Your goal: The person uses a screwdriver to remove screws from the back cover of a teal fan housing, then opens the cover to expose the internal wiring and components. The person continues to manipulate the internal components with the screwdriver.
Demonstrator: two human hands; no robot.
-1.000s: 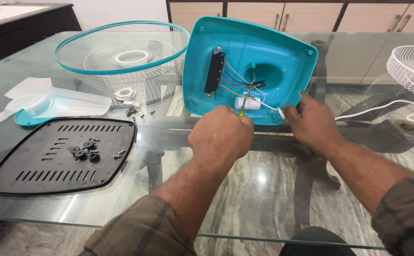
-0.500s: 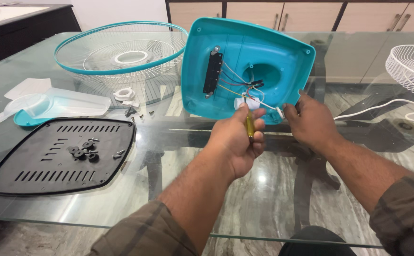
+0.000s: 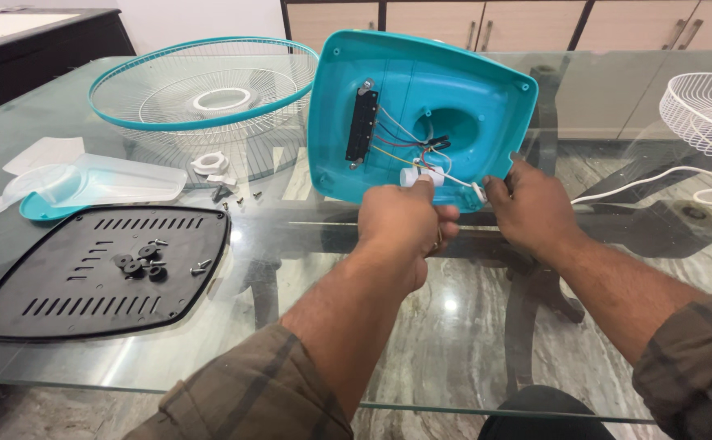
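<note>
My left hand [image 3: 405, 224]: clenched at frame centre around a thin yellow-handled tool, its tip hidden, against the white wire piece [image 3: 418, 175].
My right hand [image 3: 531, 208]: grasping the lower right edge of the teal fan base [image 3: 486, 98], which stands tilted on the glass table [image 3: 454, 326].
Inside the base: black switch strip [image 3: 362, 126], coloured wires.
Lower left: black vented cover [image 3: 63, 281] carrying loose screws.
Upper left: teal-rimmed fan guard [image 3: 201, 81].
Far right: white wire guard [image 3: 710, 110].

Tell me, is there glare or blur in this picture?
Head view: sharp overall; the glass table shows a small bright light reflection and lets the marbled floor show through; the left hand and right hand on the teal fan base are evenly lit; straight edges bow slightly at the frame's borders.
</note>
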